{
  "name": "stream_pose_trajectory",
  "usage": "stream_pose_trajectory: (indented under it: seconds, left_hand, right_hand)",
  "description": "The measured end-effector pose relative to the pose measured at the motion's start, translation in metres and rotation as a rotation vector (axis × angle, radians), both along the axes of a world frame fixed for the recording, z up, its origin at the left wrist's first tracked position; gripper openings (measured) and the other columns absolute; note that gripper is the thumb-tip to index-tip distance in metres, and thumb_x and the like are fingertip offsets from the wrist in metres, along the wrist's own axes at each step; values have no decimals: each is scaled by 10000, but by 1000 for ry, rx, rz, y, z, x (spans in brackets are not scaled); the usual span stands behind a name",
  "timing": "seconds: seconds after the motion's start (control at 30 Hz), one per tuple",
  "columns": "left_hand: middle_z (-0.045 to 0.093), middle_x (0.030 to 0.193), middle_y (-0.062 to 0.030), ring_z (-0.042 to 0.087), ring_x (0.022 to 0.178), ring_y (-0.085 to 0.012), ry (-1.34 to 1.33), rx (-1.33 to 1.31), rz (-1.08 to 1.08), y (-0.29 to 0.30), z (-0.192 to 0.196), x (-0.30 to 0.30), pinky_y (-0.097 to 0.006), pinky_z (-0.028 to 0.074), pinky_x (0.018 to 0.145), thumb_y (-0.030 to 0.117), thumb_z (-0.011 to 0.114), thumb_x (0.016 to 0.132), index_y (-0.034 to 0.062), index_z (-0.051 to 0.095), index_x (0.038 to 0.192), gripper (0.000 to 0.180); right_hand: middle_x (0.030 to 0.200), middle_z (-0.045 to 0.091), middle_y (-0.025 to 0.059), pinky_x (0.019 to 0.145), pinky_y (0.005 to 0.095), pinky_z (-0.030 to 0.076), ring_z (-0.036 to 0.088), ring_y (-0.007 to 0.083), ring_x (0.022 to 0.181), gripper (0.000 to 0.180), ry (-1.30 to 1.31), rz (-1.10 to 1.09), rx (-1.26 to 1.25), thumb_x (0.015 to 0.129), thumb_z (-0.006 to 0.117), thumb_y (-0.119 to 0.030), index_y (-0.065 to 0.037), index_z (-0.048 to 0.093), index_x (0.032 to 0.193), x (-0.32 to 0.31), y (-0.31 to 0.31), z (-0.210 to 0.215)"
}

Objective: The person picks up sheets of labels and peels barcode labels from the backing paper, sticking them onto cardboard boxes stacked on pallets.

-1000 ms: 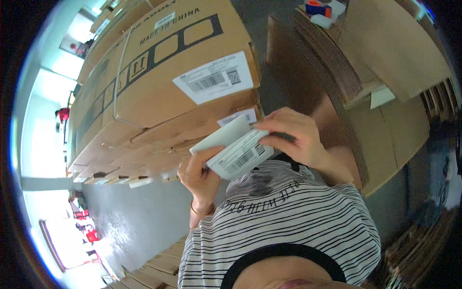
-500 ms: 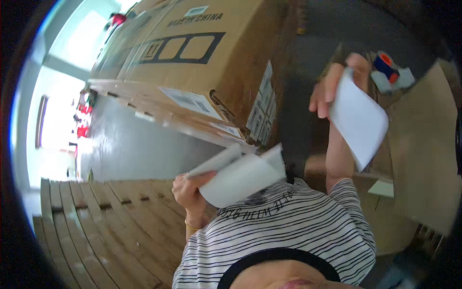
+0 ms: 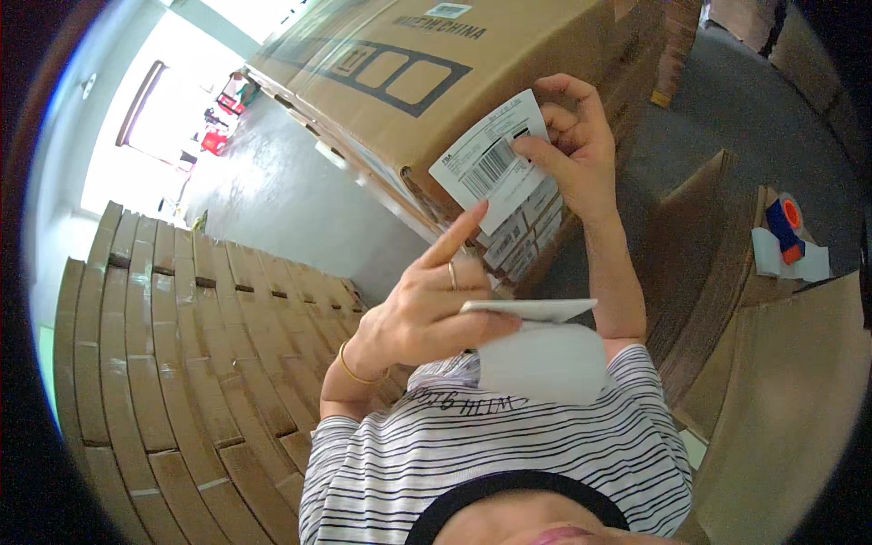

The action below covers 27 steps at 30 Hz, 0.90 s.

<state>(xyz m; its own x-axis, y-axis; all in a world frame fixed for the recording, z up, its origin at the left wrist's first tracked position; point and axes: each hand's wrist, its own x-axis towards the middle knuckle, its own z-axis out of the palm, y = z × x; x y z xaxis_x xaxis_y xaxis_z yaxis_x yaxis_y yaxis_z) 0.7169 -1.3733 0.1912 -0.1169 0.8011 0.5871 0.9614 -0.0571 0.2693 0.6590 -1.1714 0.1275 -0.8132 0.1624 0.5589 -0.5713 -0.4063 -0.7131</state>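
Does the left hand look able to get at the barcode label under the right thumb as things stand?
Probably yes: the left hand has its extended index fingertip at the lower edge of the barcode label, nothing visibly blocking it. It also holds white sheets, so a full grasp looks harder.

Smooth paper label, matt cardboard carton; cloth shirt

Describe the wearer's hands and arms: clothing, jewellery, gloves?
Both ungloved. Left hand: plain slim ring on one finger, thin gold-coloured bracelet at the wrist. Right hand: no jewellery visible. Short sleeves, white with dark stripes; forearms uncovered.
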Motion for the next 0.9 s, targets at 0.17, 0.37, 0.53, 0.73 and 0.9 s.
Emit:
stream_pose_trajectory:
  seconds: [0.17, 0.37, 0.53, 0.73, 0.9]
  left_hand:
    - [486, 575, 17, 535, 605, -138, -30, -12, 84, 10, 0, -12, -635, 220, 1113, 79, 700, 699, 60, 669, 796, 103]
    - [479, 566, 27, 542, 610, -136, -35, -30, 104, 17, 1, -18, -633, 202, 1120, 84, 711, 699, 84, 672, 795, 103]
    - [487, 565, 25, 562, 628, -128, -47, -28, 144, 16, 0, -23, -631, 201, 1125, 95, 717, 672, 108, 673, 780, 117]
    - [492, 562, 23, 562, 609, -131, -44, -24, 163, 15, -2, -30, -640, 203, 1122, 86, 706, 661, 117, 674, 773, 121]
    - [485, 554, 25, 554, 585, -125, -55, -37, 150, 14, -4, -30, -639, 198, 1124, 67, 697, 656, 124, 678, 779, 137]
  right_hand:
    - [875, 660, 82, 674, 245, 523, 647, 129, 787, 561, 18, -9, 34, 778, 703, 58, -65, 383, 1222, -8, 2, -3]
    - [863, 655, 74, 684, 231, 509, 635, 112, 793, 550, 20, 24, 52, 777, 717, 40, -60, 390, 1208, -11, 3, 0]
    - [852, 648, 68, 677, 229, 506, 632, 107, 791, 549, 10, 4, 100, 775, 725, 30, -58, 392, 1202, -13, 2, -1]
    - [883, 659, 110, 701, 235, 529, 652, 135, 814, 555, -1, -27, 116, 767, 714, 69, -42, 382, 1197, -10, -1, 5]
    - [883, 660, 104, 717, 240, 528, 652, 131, 819, 619, -52, -228, 255, 720, 781, 15, -47, 386, 1193, -1, -10, 13]
